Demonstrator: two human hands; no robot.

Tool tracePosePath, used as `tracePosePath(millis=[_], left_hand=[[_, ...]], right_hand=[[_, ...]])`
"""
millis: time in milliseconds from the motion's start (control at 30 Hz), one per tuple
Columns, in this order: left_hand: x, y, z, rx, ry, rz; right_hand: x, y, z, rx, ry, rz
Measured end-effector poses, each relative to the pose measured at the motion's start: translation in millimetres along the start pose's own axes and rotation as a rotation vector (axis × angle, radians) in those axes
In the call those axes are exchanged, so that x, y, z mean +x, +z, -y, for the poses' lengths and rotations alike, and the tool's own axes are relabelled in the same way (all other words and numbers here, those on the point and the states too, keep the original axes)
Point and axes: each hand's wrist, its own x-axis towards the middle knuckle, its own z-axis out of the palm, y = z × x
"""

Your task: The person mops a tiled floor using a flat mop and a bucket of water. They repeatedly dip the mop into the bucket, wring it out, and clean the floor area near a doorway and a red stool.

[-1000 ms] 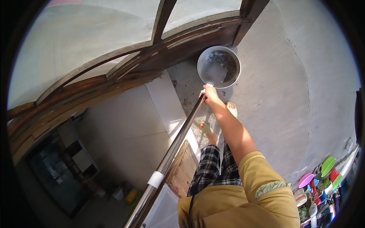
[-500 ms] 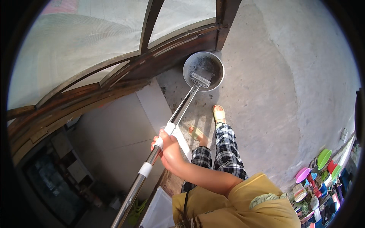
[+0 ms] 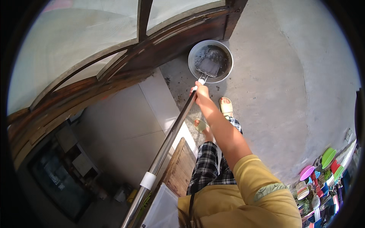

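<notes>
My right hand (image 3: 200, 92) is wrapped round the white sliding grip of a long sponge mop (image 3: 173, 134), close to its head. The mop's shiny metal pole slants down to the lower left edge. Its dark, flat sponge head (image 3: 209, 67) lies inside a round metal basin (image 3: 230, 62), which holds dark, dirty water with bits floating in it. The basin stands on the concrete just beyond my feet. My left hand is out of view, and the pole's upper end is cut off too.
A wooden-framed door with cloudy panes (image 3: 95, 45) rises at the upper left, beside the basin. A tiled floor (image 3: 121, 121) lies beyond the threshold on the left. Colourful tubs and pots (image 3: 319, 178) crowd the lower right. My sandalled feet (image 3: 226, 106) are near the basin.
My right hand has slid the white grip down the pole toward the mop head. The sponge now lies flatter in the basin, its metal clamp no longer spread above it.
</notes>
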Motion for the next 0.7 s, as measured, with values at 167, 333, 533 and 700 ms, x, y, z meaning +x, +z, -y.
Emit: tracePosePath(millis=[167, 333, 533, 700], left_hand=[[-6.2, -7.9, -14.8, 0.015, 0.018, -0.049], [-2.3, -1.4, -13.8, -0.015, 0.018, -0.023], [5.0, -0.9, -9.9, 0.036, -0.027, -0.032], [-4.9, 3.3, -4.6, 0.017, 0.001, -0.020]], right_hand=[[-169.1, 29.9, -45.2, -0.001, 0.042, 0.122], [-322.6, 48.7, -44.6, 0.069, 0.171, 0.252], [-264.9, 47.2, -55.5, 0.030, 0.076, 0.169], [-58.8, 7.7, -19.7, -0.154, -0.023, 0.045]])
